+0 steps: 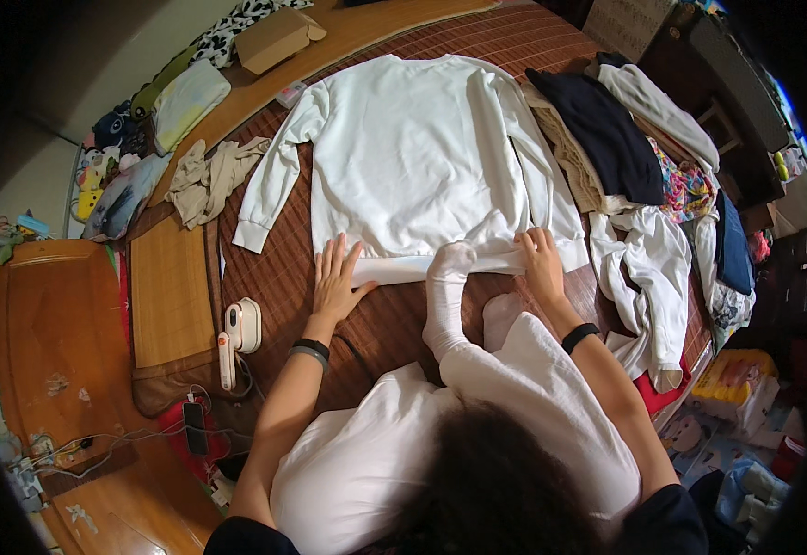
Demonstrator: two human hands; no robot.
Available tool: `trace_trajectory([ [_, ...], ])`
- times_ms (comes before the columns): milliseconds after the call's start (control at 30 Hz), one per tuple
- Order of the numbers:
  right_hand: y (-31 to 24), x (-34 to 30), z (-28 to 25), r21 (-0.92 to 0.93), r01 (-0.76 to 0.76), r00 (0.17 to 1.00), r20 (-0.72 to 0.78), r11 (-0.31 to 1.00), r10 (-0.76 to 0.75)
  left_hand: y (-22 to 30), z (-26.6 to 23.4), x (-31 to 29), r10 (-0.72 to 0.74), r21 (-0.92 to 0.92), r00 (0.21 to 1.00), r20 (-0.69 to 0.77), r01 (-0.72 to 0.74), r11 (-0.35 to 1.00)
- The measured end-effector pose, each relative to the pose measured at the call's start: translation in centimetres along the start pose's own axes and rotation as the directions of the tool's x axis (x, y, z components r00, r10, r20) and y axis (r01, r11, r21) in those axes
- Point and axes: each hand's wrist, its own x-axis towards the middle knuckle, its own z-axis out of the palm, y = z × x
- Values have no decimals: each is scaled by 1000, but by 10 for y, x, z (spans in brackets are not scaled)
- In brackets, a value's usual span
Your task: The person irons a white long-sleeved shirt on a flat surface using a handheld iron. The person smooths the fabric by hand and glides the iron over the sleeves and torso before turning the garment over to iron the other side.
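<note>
Sweatshirt (412,157), white and long-sleeved, lies spread flat on the reddish woven mat (283,277), and everything else I place against it. Its body is smoothed out, one sleeve angled off toward the beige crumpled garment (204,180), the other sleeve folded in along its far side so it stays within the outline. I judge it lies this way so the cloth keeps even while I work the bottom hem, the edge nearest me.

Beyond the folded sleeve sits a heap of clothes: a dark navy top (602,129) on tan fabric, with a loose white shirt (648,268) trailing down beside the hem corner. Past the collar end a cardboard box (278,39) rests on the wooden ledge. Off the spread sleeve's side, nearer me, a small white handheld appliance (237,333) lies on the mat by a woven cushion (170,287).

My feet in white socks (445,296) reach up to the hem between my hands, one sole touching the band.

My left hand (337,277) is open, fingers spread, palm pressed flat on the hem band to pin it, gripping nothing. My right hand (542,264) is at the hem's other corner, fingers curled down onto the folded sleeve edge; it seems closed on the cloth, though from above I cannot quite see the pinch.
</note>
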Motion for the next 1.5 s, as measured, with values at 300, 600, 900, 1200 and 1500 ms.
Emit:
trace_trajectory([
  [300, 10, -44, -2, 176, -32, 979, 202, 984, -4, 7, -4, -19, -2, 59, 1000, -1, 3, 998],
  [600, 35, -47, 4, 339, -295, 896, 422, 893, 136, 2, -22, -20, 1, -11, 994, 113, 1, 1000],
  [900, 33, -53, 11, 329, -155, 936, 352, 931, 31, 33, -21, 33, -158, 24, 965, -208, 166, 986],
  [1200, 14, -54, 1, 362, -159, 953, 298, 919, 48, 36, -3, 77, 56, 213, 998, -13, -52, 976],
  [1500, 12, -57, -4, 379, -202, 955, 280, 903, 96, 15, 8, 76, -261, -256, 965, 14, 255, 932],
])
